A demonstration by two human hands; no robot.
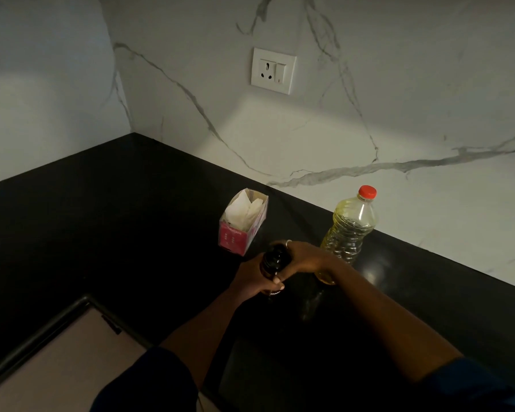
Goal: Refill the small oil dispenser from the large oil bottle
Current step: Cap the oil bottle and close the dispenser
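Rising behind everything, a white marble wall point(309, 129) with grey veins met a black countertop point(101, 218) that turned a corner at the far left. The large oil bottle point(350, 227) stood upright on the countertop close to the wall. It was clear plastic, holding yellow oil to about its shoulder, and the right wrist crossed in front of its base. To its left, well apart from it, a pink box point(243, 223) stood open at the top with white tissues point(244, 209) showing inside. A white socket plate point(273, 70) was set into the wall above.

Both forearms reached in from dark blue sleeves and met between the box and the bottle. The left hand point(252, 278) was curled round the body of the small oil dispenser point(272, 260), a dark bottle held just in front of the box. The right hand point(302, 257) was wrapped over the dispenser's top, fingers closed on it. Whether the dispenser's base touched the countertop could not be told.

A red cap point(367, 192) sat on the large bottle. A ring point(288, 242) showed on a right finger.
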